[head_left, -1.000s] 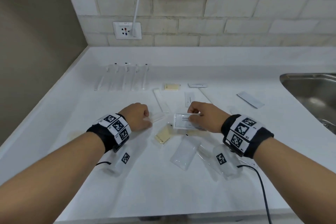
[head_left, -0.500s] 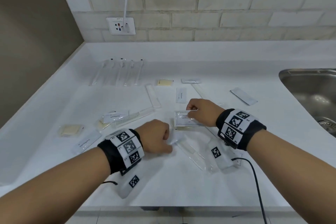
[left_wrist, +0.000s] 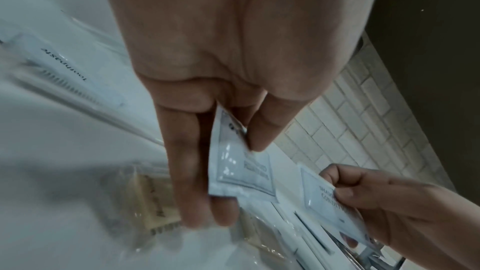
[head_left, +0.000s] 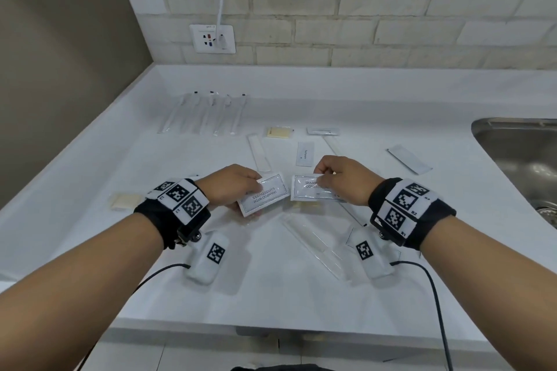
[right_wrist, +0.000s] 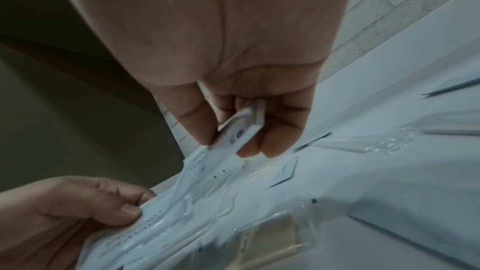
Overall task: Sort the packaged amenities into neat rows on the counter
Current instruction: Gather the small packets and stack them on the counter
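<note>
Two white sachets printed "shampoo with conditioner" are held side by side above the counter's middle. My left hand (head_left: 251,190) pinches the left sachet (head_left: 265,197) between thumb and fingers, tilted; the left wrist view shows this sachet (left_wrist: 241,163) in the pinch. My right hand (head_left: 324,179) pinches the right sachet (head_left: 310,193) at its top edge, and the same sachet (right_wrist: 241,130) appears in the right wrist view. Several wrapped toothbrushes (head_left: 205,114) lie in a row at the back left.
Loose packets lie about the white counter (head_left: 90,220): soap packets (head_left: 278,132) (head_left: 125,200), a comb sleeve (head_left: 259,152), a toothpaste sachet (head_left: 305,154), a grey sachet (head_left: 408,159), a long clear packet (head_left: 316,247). A steel sink (head_left: 518,153) is at right.
My left hand left the near counter and came up holding a second shampoo sachet beside the right hand's sachet. The right hand kept its sachet and shifted little.
</note>
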